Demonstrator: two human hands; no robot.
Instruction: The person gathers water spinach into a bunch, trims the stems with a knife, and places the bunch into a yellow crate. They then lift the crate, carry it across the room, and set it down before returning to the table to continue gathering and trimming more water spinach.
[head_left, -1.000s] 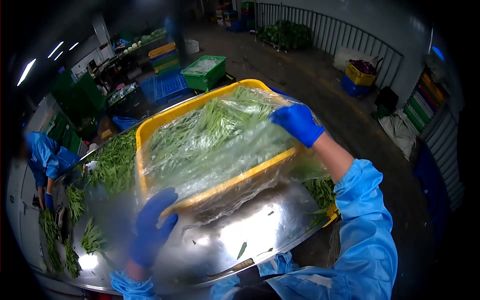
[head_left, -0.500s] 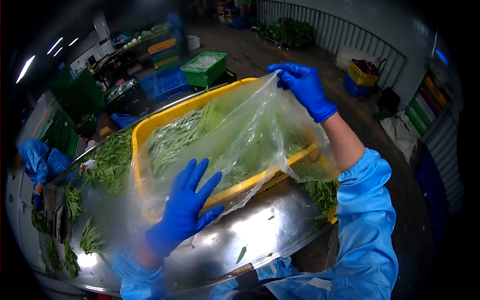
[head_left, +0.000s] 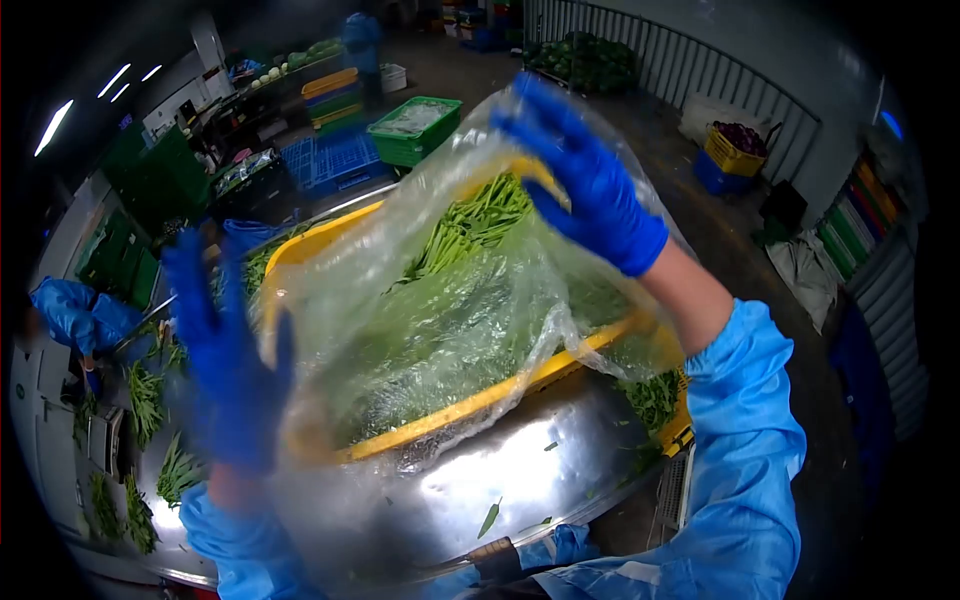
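A yellow crate [head_left: 470,407] stands on the metal table, lined with a clear plastic bag [head_left: 450,310]. Leafy greens fill it, and a bundle of green stems [head_left: 470,228] shows through the gap at the far side. My right hand [head_left: 590,185], in a blue glove, is over the far right corner with its fingers stretched apart against the plastic. Left of the crate, my left hand [head_left: 232,350] is raised with fingers spread, blurred by motion, close to the bag's left edge.
Loose greens [head_left: 178,470] lie along the metal table [head_left: 480,480]. Knife-like handle [head_left: 492,550] sits at its near edge. A co-worker in a blue sleeve [head_left: 85,315] bends at the left. Beyond the table stand a green crate [head_left: 415,148] and blue crates [head_left: 325,165].
My right hand has let its pinch on the bag's edge go and spread its fingers. My left hand has swung up and left. The bag has shifted, baring stems at the far side.
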